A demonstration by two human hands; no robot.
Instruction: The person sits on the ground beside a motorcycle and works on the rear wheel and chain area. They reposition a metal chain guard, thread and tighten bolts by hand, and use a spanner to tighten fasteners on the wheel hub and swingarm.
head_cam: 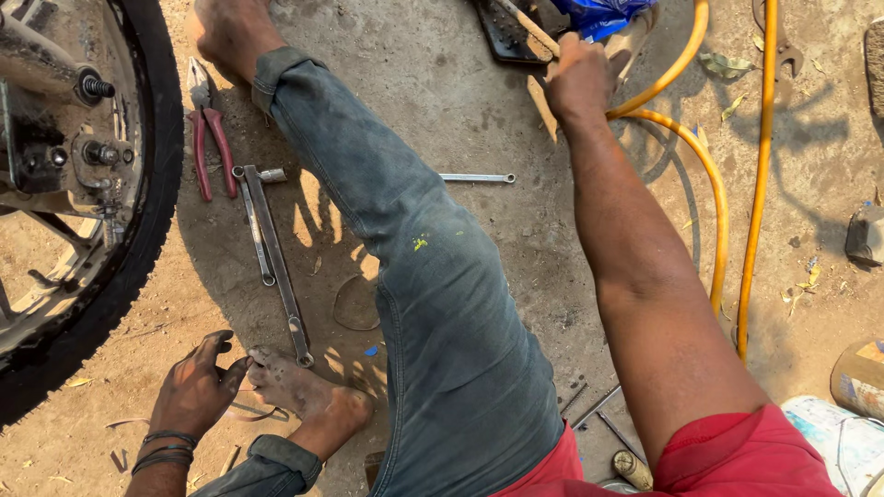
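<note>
Outdoors on a dusty concrete floor, a person sits beside a motorcycle wheel, one jeans-clad leg stretched across the ground. The right hand is closed in a fist around a yellow hose, gripping it near the top of the frame where the hose meets a dark flat object and a bit of blue plastic; from the fist the hose loops down and away to the right. The left hand, blackened with grease and wearing dark bracelets, rests with its fingers loosely curled against a bare foot, holding nothing. Between wheel and leg lie red-handled pliers and two long wrenches, with a slim spanner just past the knee.

Handled well, by the look of it, this grip wants a firm hold close to the hose end, so the stiff tube does not spring back or kink along its loop. The free hand would serve best steadying the body or taking up slack. A slow, straight draw seems wiser than a jerk, given the wrenches lying loose near the leg and the second yellow line running alongside.
</note>
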